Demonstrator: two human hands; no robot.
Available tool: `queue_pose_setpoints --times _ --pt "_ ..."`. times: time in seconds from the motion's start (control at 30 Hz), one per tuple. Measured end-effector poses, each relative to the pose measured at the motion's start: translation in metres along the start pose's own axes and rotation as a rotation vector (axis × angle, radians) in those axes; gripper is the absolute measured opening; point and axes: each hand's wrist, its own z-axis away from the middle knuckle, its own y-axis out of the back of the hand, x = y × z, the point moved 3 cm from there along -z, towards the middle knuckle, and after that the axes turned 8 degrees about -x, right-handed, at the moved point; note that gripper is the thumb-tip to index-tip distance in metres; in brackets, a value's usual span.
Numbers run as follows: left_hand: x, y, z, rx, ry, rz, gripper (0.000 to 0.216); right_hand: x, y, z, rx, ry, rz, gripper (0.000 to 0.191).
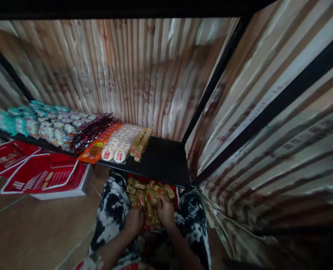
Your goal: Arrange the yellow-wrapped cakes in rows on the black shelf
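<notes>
Snack packets [148, 195] lie heaped under left hand [134, 220] and right hand [165, 212].

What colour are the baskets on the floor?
Red, with white rims: the baskets show clearly at lower left of the head view.

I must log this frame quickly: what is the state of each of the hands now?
Left hand: curled, resting on the small yellow-and-red wrapped snack packets; grip cannot be told.
Right hand: same, on the packets.
</notes>
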Motion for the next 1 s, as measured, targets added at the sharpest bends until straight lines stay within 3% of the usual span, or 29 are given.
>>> queue_pose_setpoints --times 0.13,0.33,0.67,0.73,0.9,1.0 --pt "0.001 0.014 -0.009 0.183 -0.065 0.208 0.040 -0.010 0.007 -0.003 0.016 0.003 -0.073 0.030" --pt "0.007 0.053 -0.023 0.475 -0.155 0.387 0.037 -0.027 0.032 -0.012 0.052 0.054 -0.177 0.026" --pt "-0.002 0.072 -0.025 0.596 -0.238 0.521 0.038 -0.047 0.044 -0.018 0.093 0.127 -0.329 0.022" --pt "0.003 0.081 -0.024 0.554 -0.293 0.490 0.040 -0.048 0.047 -0.021 0.067 0.131 -0.327 0.022" --pt "0.020 0.094 -0.032 0.290 -0.451 0.457 0.052 -0.054 0.065 -0.030 -0.035 0.190 -0.289 0.024" --pt "0.027 0.094 -0.038 0.197 -0.512 0.521 0.043 -0.059 0.076 -0.036 -0.079 0.219 -0.327 0.023"
